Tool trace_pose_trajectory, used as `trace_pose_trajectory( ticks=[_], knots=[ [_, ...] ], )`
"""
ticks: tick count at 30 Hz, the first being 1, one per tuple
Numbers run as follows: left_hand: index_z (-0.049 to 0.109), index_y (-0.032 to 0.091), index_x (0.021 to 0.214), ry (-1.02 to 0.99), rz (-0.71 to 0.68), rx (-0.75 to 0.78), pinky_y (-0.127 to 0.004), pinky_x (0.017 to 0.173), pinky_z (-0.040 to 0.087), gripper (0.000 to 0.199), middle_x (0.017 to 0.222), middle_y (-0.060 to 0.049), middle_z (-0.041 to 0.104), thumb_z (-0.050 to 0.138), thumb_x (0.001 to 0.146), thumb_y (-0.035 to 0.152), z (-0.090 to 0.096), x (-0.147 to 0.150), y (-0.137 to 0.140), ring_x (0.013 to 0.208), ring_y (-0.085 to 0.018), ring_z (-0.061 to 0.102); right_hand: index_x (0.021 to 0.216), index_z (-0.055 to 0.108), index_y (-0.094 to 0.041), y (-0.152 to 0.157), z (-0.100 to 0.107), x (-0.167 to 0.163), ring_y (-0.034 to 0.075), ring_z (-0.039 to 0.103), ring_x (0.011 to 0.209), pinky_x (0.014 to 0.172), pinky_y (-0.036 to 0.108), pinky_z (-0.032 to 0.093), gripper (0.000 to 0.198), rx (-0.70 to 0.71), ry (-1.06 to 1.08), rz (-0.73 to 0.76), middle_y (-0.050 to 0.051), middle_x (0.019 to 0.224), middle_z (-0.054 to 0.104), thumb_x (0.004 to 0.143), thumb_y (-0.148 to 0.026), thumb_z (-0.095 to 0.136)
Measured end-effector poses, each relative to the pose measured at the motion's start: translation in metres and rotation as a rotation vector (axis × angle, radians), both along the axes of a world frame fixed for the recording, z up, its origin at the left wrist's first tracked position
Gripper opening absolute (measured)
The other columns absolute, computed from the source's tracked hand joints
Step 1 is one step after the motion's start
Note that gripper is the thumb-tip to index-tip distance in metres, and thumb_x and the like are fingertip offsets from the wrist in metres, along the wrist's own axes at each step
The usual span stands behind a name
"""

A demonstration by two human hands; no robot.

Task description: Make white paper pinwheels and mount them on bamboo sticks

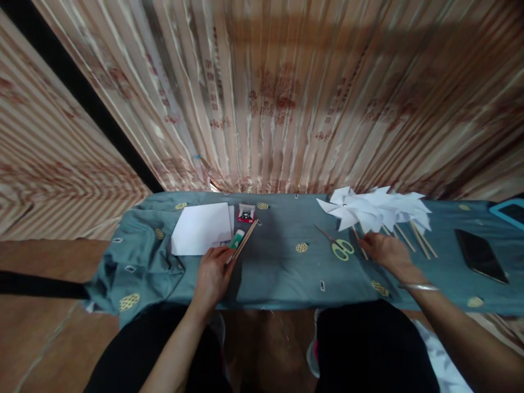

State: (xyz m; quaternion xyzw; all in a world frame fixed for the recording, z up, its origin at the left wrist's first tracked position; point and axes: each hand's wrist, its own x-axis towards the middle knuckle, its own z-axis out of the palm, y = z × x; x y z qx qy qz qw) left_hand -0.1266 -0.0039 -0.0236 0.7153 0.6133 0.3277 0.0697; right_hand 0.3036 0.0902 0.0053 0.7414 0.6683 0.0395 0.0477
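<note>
My left hand (214, 273) is closed around the lower ends of a few thin wooden sticks (249, 236), beside a green-and-white glue stick (237, 239). Just left of it lies a stack of white paper (201, 228). My right hand (385, 250) pinches the wooden stick of the leftmost white paper pinwheel (344, 205). More white pinwheels (403, 207) overlap to the right, their sticks pointing toward me. Scissors with light green handles (341, 249) rest left of my right hand.
A small red box of dark pieces (246, 213) stands behind the sticks. A dark phone (480, 255) and a blue-edged object (510, 212) lie at the right. Grey-green cloth (278, 273) covers the narrow table, and a striped curtain (282, 98) hangs behind it.
</note>
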Motion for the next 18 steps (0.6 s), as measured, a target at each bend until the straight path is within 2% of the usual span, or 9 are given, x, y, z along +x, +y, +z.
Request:
trace_pose_trajectory(
  ticks=[2, 4, 7, 9, 11, 13, 15, 17, 18],
  knots=[
    [0.072, 0.019, 0.103, 0.003, 0.023, -0.007, -0.039, 0.083, 0.051, 0.026, 0.099, -0.010, 0.071, 0.053, 0.085, 0.022, 0.001, -0.005, -0.003, 0.092, -0.026, 0.062, 0.091, 0.071, -0.012, -0.008, 0.005, -0.009, 0.033, 0.068, 0.071, 0.060, 0.038, 0.045, 0.027, 0.055, -0.044, 0.036, 0.019, 0.072, 0.070, 0.088, -0.033, 0.054],
    [0.072, 0.020, 0.103, 0.002, 0.043, -0.016, -0.039, 0.083, 0.050, 0.025, 0.098, -0.009, 0.071, 0.055, 0.084, 0.021, 0.002, -0.008, -0.007, 0.092, -0.025, 0.062, 0.093, 0.070, -0.012, -0.016, 0.009, -0.027, 0.033, 0.067, 0.074, 0.062, 0.039, 0.046, 0.027, 0.137, -0.029, 0.144, 0.020, 0.074, 0.069, 0.090, -0.030, 0.050],
    [0.072, 0.021, 0.100, -0.010, 0.054, -0.026, -0.038, 0.082, 0.050, 0.023, 0.096, -0.008, 0.071, 0.055, 0.084, 0.019, 0.003, -0.009, -0.011, 0.090, -0.024, 0.063, 0.099, 0.070, -0.012, -0.027, 0.009, -0.077, 0.031, 0.067, 0.075, 0.068, 0.041, 0.049, 0.030, 0.267, 0.216, 0.379, 0.020, 0.083, 0.070, 0.093, -0.026, 0.044],
    [0.072, 0.020, 0.099, -0.028, 0.022, -0.005, -0.037, 0.080, 0.050, 0.022, 0.095, -0.009, 0.071, 0.054, 0.086, 0.017, 0.006, -0.005, -0.015, 0.089, -0.024, 0.063, 0.102, 0.069, -0.019, -0.030, 0.008, -0.124, 0.026, 0.067, 0.092, 0.082, 0.037, 0.050, 0.027, 0.239, 0.302, 0.547, 0.013, 0.100, 0.072, 0.094, -0.025, 0.044],
    [0.072, 0.018, 0.099, -0.055, -0.039, 0.059, -0.036, 0.078, 0.050, 0.022, 0.093, -0.009, 0.071, 0.053, 0.088, 0.016, 0.010, 0.003, -0.019, 0.088, -0.023, 0.062, 0.097, 0.068, -0.020, -0.028, 0.007, -0.175, 0.025, 0.066, 0.094, 0.086, 0.037, 0.049, 0.023, 0.192, 0.451, 0.765, 0.011, 0.102, 0.072, 0.095, -0.024, 0.046],
    [0.069, 0.017, 0.103, -0.068, -0.088, 0.155, -0.035, 0.079, 0.049, 0.022, 0.094, -0.010, 0.070, 0.051, 0.090, 0.017, 0.016, 0.012, -0.025, 0.090, -0.022, 0.061, 0.090, 0.068, -0.018, -0.018, 0.007, -0.225, 0.024, 0.065, 0.086, 0.080, 0.036, 0.050, 0.023, 0.155, 0.509, 0.857, 0.010, 0.090, 0.071, 0.096, -0.026, 0.047],
    [0.064, 0.017, 0.113, -0.036, -0.096, 0.239, -0.037, 0.084, 0.047, 0.025, 0.102, -0.010, 0.068, 0.052, 0.091, 0.018, 0.022, 0.023, -0.031, 0.098, -0.022, 0.059, 0.088, 0.067, -0.015, -0.005, 0.005, -0.268, 0.025, 0.065, 0.091, 0.085, 0.038, 0.049, 0.020, 0.150, 0.521, 0.898, 0.012, 0.089, 0.071, 0.094, -0.026, 0.051],
    [0.055, 0.014, 0.126, -0.004, -0.123, 0.291, -0.040, 0.094, 0.043, 0.035, 0.117, -0.013, 0.063, 0.053, 0.091, 0.018, 0.026, 0.032, -0.037, 0.113, -0.025, 0.052, 0.095, 0.067, -0.013, 0.010, 0.000, -0.300, 0.026, 0.063, 0.103, 0.092, 0.039, 0.048, 0.014, 0.102, 0.510, 1.004, 0.014, 0.104, 0.070, 0.089, -0.025, 0.061],
    [0.052, 0.013, 0.130, 0.004, -0.140, 0.291, -0.041, 0.097, 0.040, 0.039, 0.124, -0.014, 0.059, 0.053, 0.091, 0.018, 0.027, 0.036, -0.040, 0.119, -0.025, 0.048, 0.102, 0.067, -0.013, 0.017, -0.004, -0.311, 0.027, 0.061, 0.110, 0.096, 0.039, 0.047, 0.023, 0.087, 0.508, 1.036, 0.014, 0.116, 0.067, 0.084, -0.028, 0.068]
  ],
)
